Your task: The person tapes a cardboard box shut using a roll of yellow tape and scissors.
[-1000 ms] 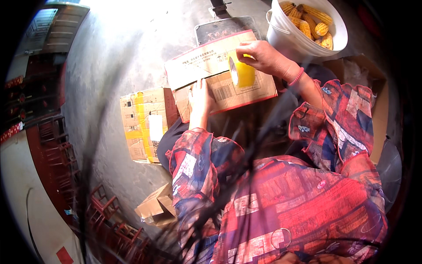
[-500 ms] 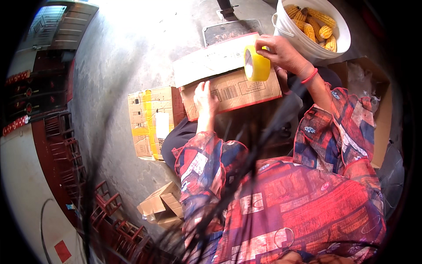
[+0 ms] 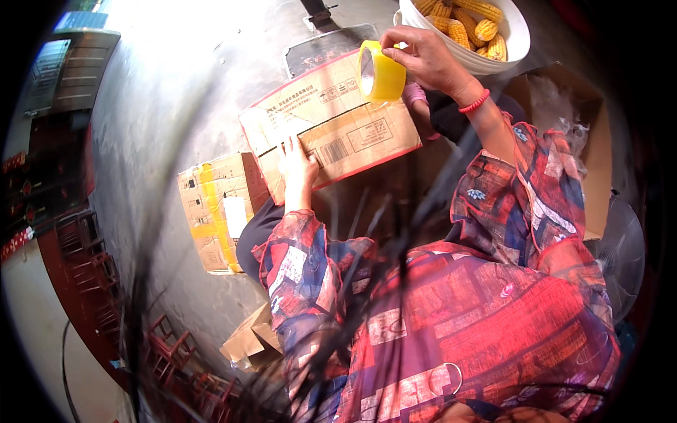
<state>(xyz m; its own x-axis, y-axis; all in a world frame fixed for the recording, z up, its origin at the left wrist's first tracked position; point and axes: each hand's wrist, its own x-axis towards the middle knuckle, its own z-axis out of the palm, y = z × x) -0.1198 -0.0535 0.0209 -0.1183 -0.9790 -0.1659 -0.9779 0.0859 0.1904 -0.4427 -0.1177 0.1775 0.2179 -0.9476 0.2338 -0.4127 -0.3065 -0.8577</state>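
A cardboard box (image 3: 271, 121) with red edges lies tilted in front of me, its two long flaps folded down and meeting along a seam. My left hand (image 3: 299, 173) rests on the near flap, fingers stretched out and fingertips at the seam. Above the box's far right part, my right hand (image 3: 427, 62) pinches a wide roll of yellow packing tape (image 3: 389, 76) by its rim. Whether any tape strip touches the cardboard I cannot tell. A pinkish thing (image 3: 415, 94) shows partly under my right hand; its kind is unclear.
A white bucket (image 3: 520, 49) of corn cobs (image 3: 458, 32) stands at the far right, beside a dark scale platform (image 3: 331, 49). Left is a taped carton (image 3: 192, 211); right, an open carton (image 3: 599, 166) and a fan (image 3: 624, 247). Red stools (image 3: 166, 345) line the left. Dark strands cross the view.
The far flap, bright and slightly raised before, now lies flatter against the near one. My left hand's fingers have spread over the seam. The whole scene has shifted left with the view.
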